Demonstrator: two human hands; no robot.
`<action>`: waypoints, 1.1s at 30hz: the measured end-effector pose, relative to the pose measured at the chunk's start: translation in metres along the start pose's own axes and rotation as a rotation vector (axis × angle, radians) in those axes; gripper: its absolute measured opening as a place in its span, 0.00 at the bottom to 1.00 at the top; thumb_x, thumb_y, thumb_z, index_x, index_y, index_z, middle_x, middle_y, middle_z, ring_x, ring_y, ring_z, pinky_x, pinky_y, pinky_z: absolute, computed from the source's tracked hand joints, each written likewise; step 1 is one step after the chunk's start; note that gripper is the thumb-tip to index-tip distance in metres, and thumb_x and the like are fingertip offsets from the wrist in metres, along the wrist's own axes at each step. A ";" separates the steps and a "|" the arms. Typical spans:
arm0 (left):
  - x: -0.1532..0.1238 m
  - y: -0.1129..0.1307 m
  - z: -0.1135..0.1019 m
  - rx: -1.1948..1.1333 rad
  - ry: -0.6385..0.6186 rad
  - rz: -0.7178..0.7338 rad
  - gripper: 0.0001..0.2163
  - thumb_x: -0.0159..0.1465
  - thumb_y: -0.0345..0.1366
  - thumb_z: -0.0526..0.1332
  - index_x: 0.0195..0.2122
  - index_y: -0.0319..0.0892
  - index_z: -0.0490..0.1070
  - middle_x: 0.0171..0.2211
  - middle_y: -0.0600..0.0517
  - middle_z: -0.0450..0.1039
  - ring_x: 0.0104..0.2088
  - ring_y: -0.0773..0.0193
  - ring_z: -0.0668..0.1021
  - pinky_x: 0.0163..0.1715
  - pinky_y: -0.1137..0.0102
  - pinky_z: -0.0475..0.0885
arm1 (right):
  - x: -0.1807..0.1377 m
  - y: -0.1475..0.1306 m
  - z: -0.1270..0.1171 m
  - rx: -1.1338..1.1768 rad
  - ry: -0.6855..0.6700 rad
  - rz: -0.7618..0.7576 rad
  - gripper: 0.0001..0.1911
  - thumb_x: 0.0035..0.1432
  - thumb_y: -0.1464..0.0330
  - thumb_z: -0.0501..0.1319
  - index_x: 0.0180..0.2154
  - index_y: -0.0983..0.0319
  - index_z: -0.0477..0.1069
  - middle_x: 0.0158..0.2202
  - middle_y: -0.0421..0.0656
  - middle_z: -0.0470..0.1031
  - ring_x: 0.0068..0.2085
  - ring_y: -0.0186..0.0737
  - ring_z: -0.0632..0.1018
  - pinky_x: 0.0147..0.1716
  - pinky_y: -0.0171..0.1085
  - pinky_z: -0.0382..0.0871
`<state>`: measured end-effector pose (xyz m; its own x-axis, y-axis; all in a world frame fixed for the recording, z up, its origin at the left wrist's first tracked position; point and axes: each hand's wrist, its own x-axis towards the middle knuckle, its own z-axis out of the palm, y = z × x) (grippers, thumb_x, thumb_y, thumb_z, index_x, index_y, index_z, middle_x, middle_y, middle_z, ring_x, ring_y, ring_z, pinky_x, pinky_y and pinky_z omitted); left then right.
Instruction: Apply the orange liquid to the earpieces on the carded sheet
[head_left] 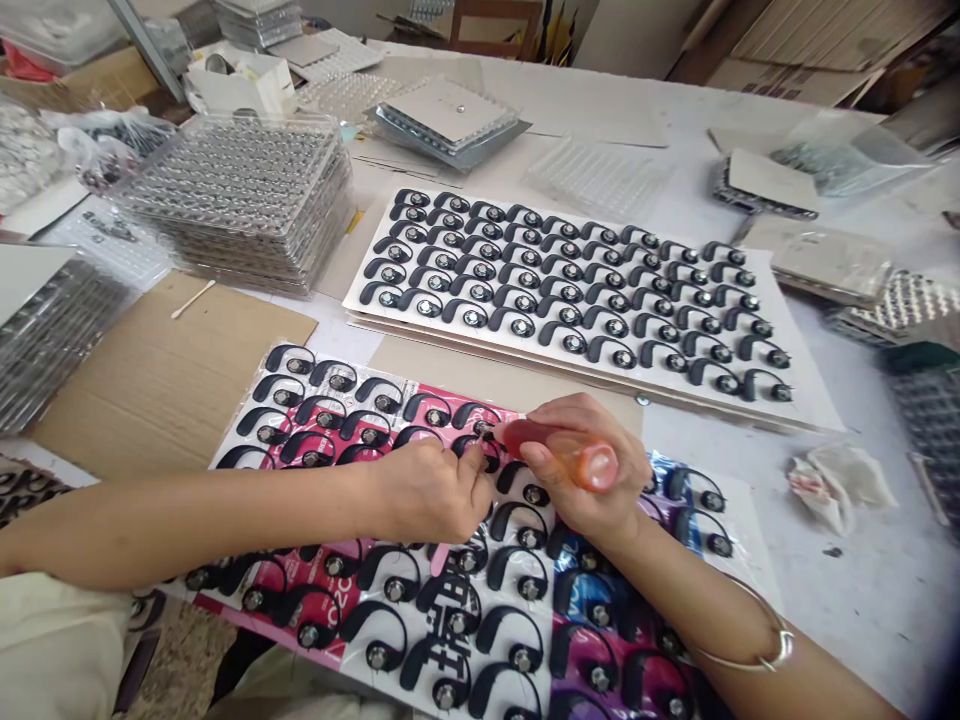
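My right hand [585, 470] is wrapped round a translucent orange-red squeeze bottle [559, 447], its narrow end pointing left towards a black ear hook [480, 415] near the top of the printed sheet. Close beside that tip, my left hand [431, 490] is closed in a pinch; whatever its fingertips hold is too small to make out. A slim pink piece [439, 558] shows just below that hand. Rows of black ear hooks with round metallic ends lie on the sheet [480, 385], which is pink, white, blue and purple. Both hands hide some of them.
Behind the sheet lies a white board [802, 370] with rows of similar ear hooks. A stack of clear trays [232, 200] stands at left, near a cardboard piece [165, 370] bearing a cotton swab [193, 299]. A crumpled cloth [836, 490] lies at right.
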<state>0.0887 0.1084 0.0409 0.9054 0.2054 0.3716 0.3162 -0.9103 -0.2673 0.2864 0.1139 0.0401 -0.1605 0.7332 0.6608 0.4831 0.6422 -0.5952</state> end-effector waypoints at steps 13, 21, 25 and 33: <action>0.000 -0.003 -0.001 -0.009 -0.037 -0.007 0.08 0.60 0.25 0.52 0.35 0.31 0.70 0.35 0.34 0.77 0.19 0.62 0.76 0.16 0.70 0.70 | -0.003 0.004 -0.002 -0.035 0.010 0.016 0.09 0.52 0.66 0.66 0.37 0.58 0.71 0.28 0.41 0.73 0.28 0.38 0.74 0.27 0.39 0.71; -0.002 -0.007 0.000 -0.066 -0.046 -0.017 0.08 0.61 0.24 0.51 0.36 0.32 0.70 0.34 0.36 0.77 0.21 0.62 0.77 0.18 0.69 0.73 | -0.004 0.004 -0.003 -0.037 0.013 -0.044 0.10 0.50 0.68 0.66 0.37 0.59 0.71 0.28 0.42 0.73 0.27 0.38 0.74 0.25 0.38 0.70; -0.003 -0.007 0.001 -0.080 -0.035 -0.016 0.07 0.60 0.24 0.53 0.35 0.32 0.70 0.36 0.36 0.77 0.22 0.62 0.78 0.19 0.69 0.74 | -0.006 0.006 -0.004 -0.035 0.013 -0.037 0.11 0.50 0.69 0.67 0.38 0.59 0.71 0.28 0.42 0.73 0.28 0.38 0.74 0.26 0.39 0.70; -0.004 -0.007 0.004 -0.065 -0.026 -0.015 0.06 0.62 0.25 0.53 0.35 0.32 0.69 0.36 0.36 0.77 0.21 0.63 0.77 0.18 0.69 0.74 | -0.006 0.006 -0.006 -0.065 0.016 -0.003 0.08 0.50 0.67 0.66 0.35 0.58 0.72 0.27 0.42 0.73 0.27 0.38 0.74 0.26 0.40 0.70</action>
<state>0.0839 0.1149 0.0379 0.9080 0.2278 0.3517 0.3115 -0.9283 -0.2029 0.2952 0.1123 0.0350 -0.1484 0.7274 0.6700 0.5375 0.6280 -0.5628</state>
